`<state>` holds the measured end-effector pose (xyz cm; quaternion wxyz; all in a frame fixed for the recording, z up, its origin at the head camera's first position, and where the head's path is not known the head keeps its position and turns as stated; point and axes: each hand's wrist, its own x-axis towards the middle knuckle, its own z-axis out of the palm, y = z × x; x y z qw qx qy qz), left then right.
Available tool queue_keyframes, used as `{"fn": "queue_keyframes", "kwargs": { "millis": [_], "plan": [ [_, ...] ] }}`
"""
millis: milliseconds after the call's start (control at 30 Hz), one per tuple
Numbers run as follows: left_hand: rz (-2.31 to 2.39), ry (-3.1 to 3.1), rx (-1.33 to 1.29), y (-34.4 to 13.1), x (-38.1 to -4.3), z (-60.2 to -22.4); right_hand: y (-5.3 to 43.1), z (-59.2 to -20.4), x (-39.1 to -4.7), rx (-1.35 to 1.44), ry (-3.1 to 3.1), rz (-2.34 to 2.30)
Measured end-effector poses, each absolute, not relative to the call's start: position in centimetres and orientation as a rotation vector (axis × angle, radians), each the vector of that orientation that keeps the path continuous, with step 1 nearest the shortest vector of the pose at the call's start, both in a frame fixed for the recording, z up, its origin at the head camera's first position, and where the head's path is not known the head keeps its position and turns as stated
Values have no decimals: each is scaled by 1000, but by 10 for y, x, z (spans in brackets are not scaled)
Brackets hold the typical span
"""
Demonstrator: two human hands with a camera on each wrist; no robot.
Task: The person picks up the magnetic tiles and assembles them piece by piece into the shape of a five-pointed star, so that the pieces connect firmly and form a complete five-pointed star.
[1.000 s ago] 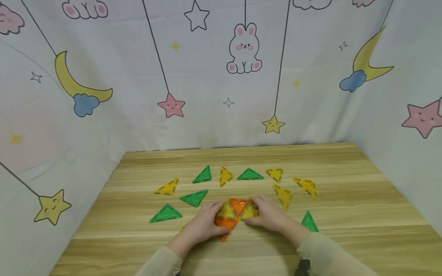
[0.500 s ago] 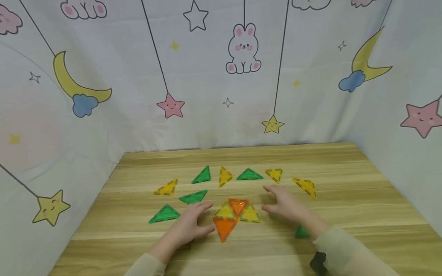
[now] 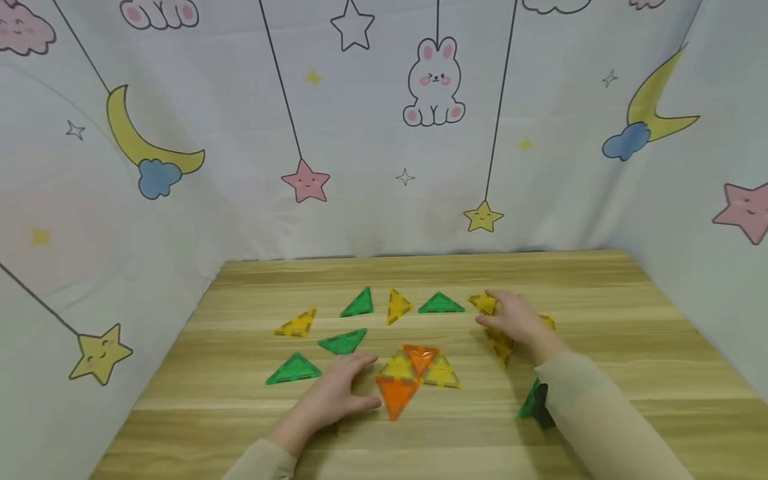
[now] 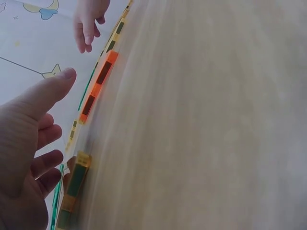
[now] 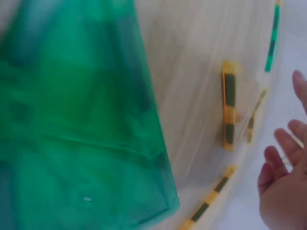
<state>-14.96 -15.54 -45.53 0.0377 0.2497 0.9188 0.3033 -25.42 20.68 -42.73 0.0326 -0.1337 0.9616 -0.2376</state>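
Note:
Four-sided-looking fan of joined translucent magnetic tiles lies mid-table: a lower orange triangle [image 3: 396, 395], a yellow triangle [image 3: 398, 367], an upper orange triangle [image 3: 422, 358] and another yellow triangle [image 3: 441, 372]. My left hand [image 3: 337, 395] is just left of this group, thumb and fingers spread and holding nothing. At the back right my right hand [image 3: 517, 317] reaches over loose yellow tiles, its fingers apart. A small yellow triangle [image 3: 480, 302] lies at its fingertips, and a longer yellow triangle [image 3: 499, 347] is partly under it. The right wrist view shows these fingers extended [image 5: 288, 153].
Loose green triangles, such as one at the left [image 3: 294, 369] and one at the back [image 3: 441, 303], lie around the group with a yellow triangle [image 3: 399, 307]. Another green triangle [image 3: 529, 401] is partly hidden by the right sleeve. A printed curtain [image 3: 372, 220] stands behind the table.
Both hands have let go of the joined tiles. The left hand has drawn back to the left, while the right has moved right and away to the loose yellow tiles.

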Motion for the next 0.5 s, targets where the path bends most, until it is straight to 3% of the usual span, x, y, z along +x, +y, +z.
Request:
{"fn": "queue_keyframes", "kwargs": {
  "millis": [500],
  "plan": [
    [839, 2864, 862, -140, -153, -453, 211, -427, -270, -387, 2954, -606]
  ]
}}
